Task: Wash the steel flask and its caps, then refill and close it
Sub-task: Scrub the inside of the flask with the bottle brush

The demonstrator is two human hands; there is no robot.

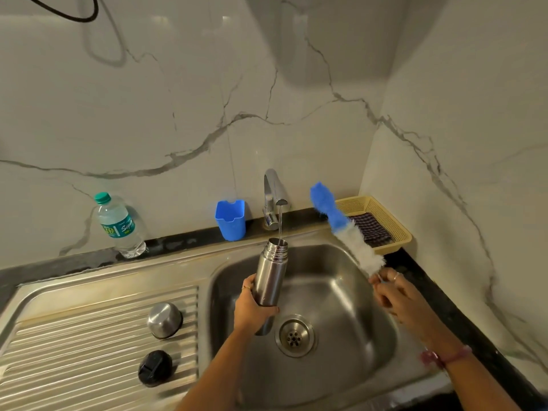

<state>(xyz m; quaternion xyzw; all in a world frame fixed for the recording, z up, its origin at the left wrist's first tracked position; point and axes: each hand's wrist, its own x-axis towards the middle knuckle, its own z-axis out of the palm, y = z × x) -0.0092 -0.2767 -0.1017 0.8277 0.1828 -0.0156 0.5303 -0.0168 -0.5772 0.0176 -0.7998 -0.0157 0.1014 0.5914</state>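
Observation:
My left hand (252, 307) grips the open steel flask (271, 271) upright over the sink basin (341, 292). A thin stream of water runs from the tap (274, 197) into the flask's mouth. My right hand (391, 290) holds a blue and white bottle brush (344, 229) by its thin handle, bristles pointing up and to the left, clear of the flask. The steel outer cap (164, 320) sits upside down on the ribbed drainboard (74, 345). The black inner cap (154, 368) lies just in front of it.
A plastic water bottle (120, 225) with a green lid stands on the dark counter at the left. A blue plastic holder (231, 219) stands beside the tap. A yellow basket (382, 221) with a checked cloth sits at the right corner. The drain (294, 336) is in the basin's middle.

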